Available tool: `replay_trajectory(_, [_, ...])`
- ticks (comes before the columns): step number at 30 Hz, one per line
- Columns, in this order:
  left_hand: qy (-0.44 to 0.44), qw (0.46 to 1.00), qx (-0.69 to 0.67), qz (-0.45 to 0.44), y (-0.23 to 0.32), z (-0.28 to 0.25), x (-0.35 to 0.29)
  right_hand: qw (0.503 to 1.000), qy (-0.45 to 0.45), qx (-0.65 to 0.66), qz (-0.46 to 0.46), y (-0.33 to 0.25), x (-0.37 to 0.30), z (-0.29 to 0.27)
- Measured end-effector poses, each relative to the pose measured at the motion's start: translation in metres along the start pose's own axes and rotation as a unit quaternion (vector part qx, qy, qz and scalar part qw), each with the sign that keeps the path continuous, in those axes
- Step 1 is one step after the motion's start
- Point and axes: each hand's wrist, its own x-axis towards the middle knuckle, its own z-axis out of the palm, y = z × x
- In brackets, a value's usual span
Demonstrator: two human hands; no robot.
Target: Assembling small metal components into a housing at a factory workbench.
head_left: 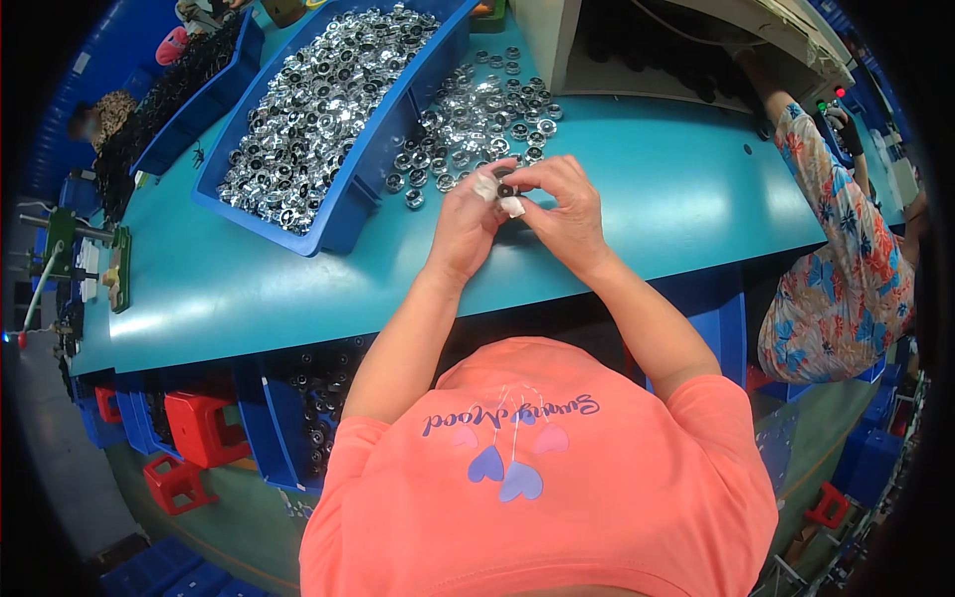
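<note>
Over the teal table, my left hand (468,219) and my right hand (563,207) meet around a small round black part (505,189). Fingers of both hands close on its edges, and white wrapping shows on some fingertips. Just beyond them lies a loose pile of small shiny round parts (487,114), silver with dark centres. A long blue bin (318,234), heaped with the same kind of silver and black parts, stands tilted to the left of the pile. My fingers partly hide the held part.
A pale box-like cabinet (637,85) with an open front stands at the back right. At right, a person in a flowered shirt (831,289) reaches into it. A green clamp-like tool (119,269) sits at the table's left end. Red stools (204,428) stand below.
</note>
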Motion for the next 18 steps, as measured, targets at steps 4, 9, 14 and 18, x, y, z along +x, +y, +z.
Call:
replay_trajectory(4, [0.041,0.996,0.077,0.011,0.001,0.009,-0.001,1.0,-0.017,0.006,0.001,0.0,-0.001,0.001])
replay_trajectory(9, [0.042,0.999,-0.011,0.028,0.006,0.0,0.0,0.976,-0.036,0.167,0.133,0.0,0.0,-0.005])
replay_trajectory(14, [0.074,0.994,0.058,0.063,0.002,0.0,-0.002,0.917,-0.127,0.278,0.257,0.019,-0.004,-0.002])
replay_trajectory(18, [0.087,0.988,0.11,0.068,0.003,0.006,-0.003,0.906,-0.122,0.306,0.265,0.017,0.0,-0.002])
